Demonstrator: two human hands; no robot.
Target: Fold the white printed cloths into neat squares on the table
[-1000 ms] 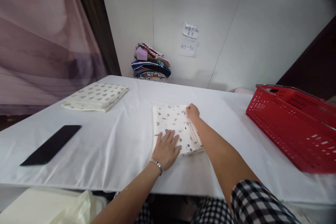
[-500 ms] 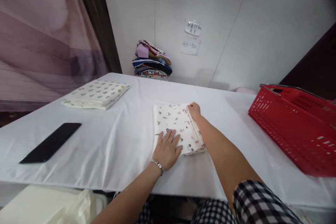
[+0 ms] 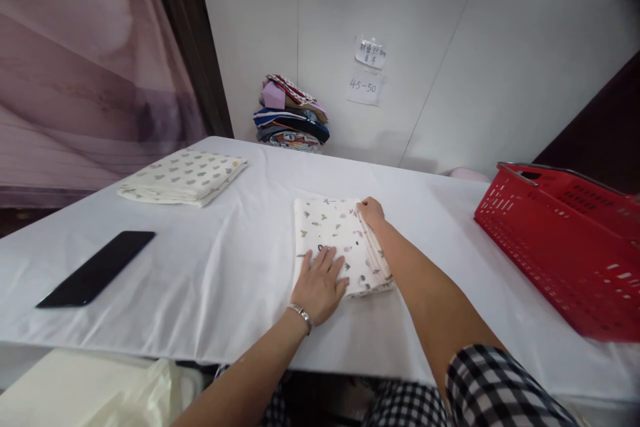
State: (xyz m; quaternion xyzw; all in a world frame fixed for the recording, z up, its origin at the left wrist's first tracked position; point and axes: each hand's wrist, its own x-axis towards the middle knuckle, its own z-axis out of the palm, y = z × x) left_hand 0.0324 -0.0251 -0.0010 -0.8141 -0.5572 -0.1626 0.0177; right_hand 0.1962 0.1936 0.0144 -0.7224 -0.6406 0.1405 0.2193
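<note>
A folded white cloth (image 3: 333,223) with small printed figures lies flat on the white-covered table in front of me. My left hand (image 3: 320,283), a bracelet at its wrist, rests palm down on the cloth's near left part with fingers spread. At the far right corner, my right hand (image 3: 371,211) has its fingers closed on the cloth's edge; the fingertips are partly hidden. Layered folds show along the right side, next to my right forearm.
Another folded cloth (image 3: 185,177) with a leaf-like print lies at the far left. Nearer is a black flat slab (image 3: 97,269). A red basket (image 3: 555,240) stands on the right. Behind the table (image 3: 240,307) rises a stack of folded fabrics (image 3: 291,113) against the wall.
</note>
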